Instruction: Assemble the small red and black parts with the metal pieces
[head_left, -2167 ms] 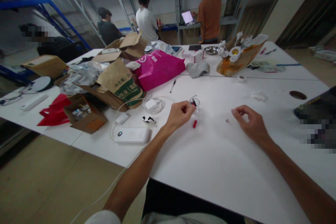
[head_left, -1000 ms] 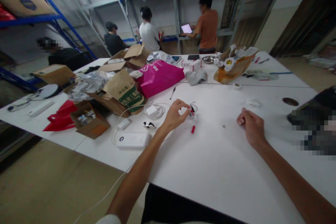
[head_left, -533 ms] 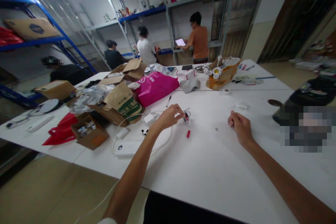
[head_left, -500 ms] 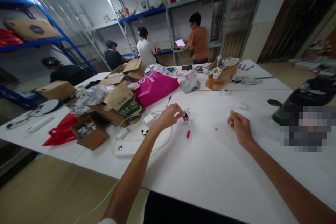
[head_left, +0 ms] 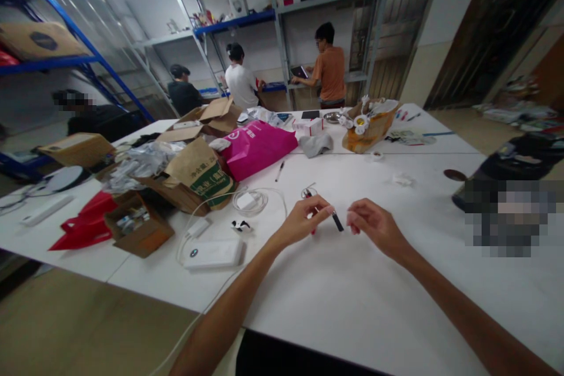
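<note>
My left hand (head_left: 306, 217) is over the middle of the white table (head_left: 317, 305), its thumb and fingertips closed on a slim black stick (head_left: 337, 221) that slants down to the right. What kind of stick it is cannot be made out. To its right, my right hand (head_left: 374, 226) hovers with loosely bent, parted fingers, close to the stick but apart from it. A red piece (head_left: 313, 231) lies partly hidden beneath my left hand. Behind the same hand, a small clear container (head_left: 308, 192) with dark and red contents is mostly covered.
A white power bank (head_left: 215, 254), a coiled white cable (head_left: 251, 201) and an earphone case (head_left: 241, 227) lie to the left. Beyond stand a pink bag (head_left: 259, 150) and cardboard boxes (head_left: 138, 232). A dark backpack (head_left: 506, 170) sits right. Several people are at the back.
My left hand has lifted the black stick from the small clear container and moved it nearer to me. My right hand has moved left towards it, its fingers loosening from a fist.
</note>
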